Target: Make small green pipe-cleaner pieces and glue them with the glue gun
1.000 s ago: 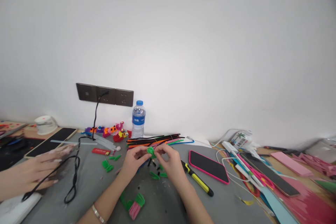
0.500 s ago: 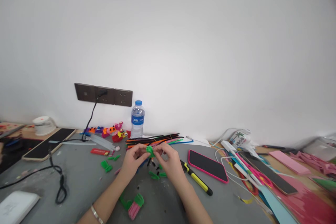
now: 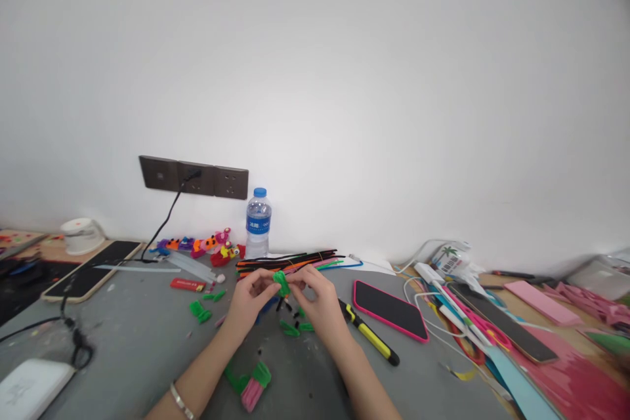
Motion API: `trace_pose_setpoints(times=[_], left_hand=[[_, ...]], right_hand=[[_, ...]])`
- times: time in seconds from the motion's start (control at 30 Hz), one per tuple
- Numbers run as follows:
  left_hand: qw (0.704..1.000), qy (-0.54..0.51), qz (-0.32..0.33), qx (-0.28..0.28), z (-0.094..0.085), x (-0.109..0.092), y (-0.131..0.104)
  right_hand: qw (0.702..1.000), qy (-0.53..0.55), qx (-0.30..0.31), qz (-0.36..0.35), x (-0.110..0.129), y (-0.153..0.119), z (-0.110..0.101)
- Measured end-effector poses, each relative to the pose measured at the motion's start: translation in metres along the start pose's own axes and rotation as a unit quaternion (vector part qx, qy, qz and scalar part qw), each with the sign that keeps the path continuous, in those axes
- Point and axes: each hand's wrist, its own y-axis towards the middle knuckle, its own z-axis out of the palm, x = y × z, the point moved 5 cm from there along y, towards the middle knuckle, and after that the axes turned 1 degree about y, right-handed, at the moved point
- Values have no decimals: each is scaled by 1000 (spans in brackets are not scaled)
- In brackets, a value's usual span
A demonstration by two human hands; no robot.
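Observation:
Between my two hands is a small green fuzzy pipe-cleaner piece (image 3: 281, 283), folded or coiled. The fingertips of my left hand (image 3: 253, 295) pinch its left side, and those of my right hand (image 3: 315, 294) pinch its right. Just below them on the grey mat lie green fuzzy bits (image 3: 290, 328) and some short black pieces. Nearer me, a pink-and-green pipe-cleaner piece (image 3: 254, 387) rests between my forearms. Behind my hands is a bundle of pipe cleaners (image 3: 290, 262) in black, orange, pink and green, partly hidden by my fingers.
A water bottle (image 3: 258, 223) stands by the wall, beside small colourful fuzzy figures (image 3: 209, 244). On the right lie a yellow-black cutter (image 3: 371, 336), a pink-cased phone (image 3: 390, 310) and pink scissors (image 3: 485, 328). Leftward are a red glue-stick-like item (image 3: 188, 285), another phone (image 3: 93, 270) and a black cable (image 3: 79, 341).
The green piece has turned between my fingers and now shows a longer, more upright shape. On the left, the black cable has shifted leftward. My hands have barely moved.

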Motion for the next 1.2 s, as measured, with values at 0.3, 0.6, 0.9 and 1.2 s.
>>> trace_pose_setpoints(times=[0.3, 0.6, 0.9, 1.2], left_hand=[[1000, -10, -10, -1, 0, 5, 1], [1000, -8, -10, -5, -1, 1, 1], [1000, -22, -15, 3, 1, -1, -1], [999, -21, -22, 10, 4, -7, -2]], right_hand=[[1000, 9, 5, -9, -1, 0, -2], [1000, 3, 15, -27, 0, 1, -2], [998, 35, 34, -34, 1, 2, -6], [998, 11, 49, -34, 0, 2, -8]])
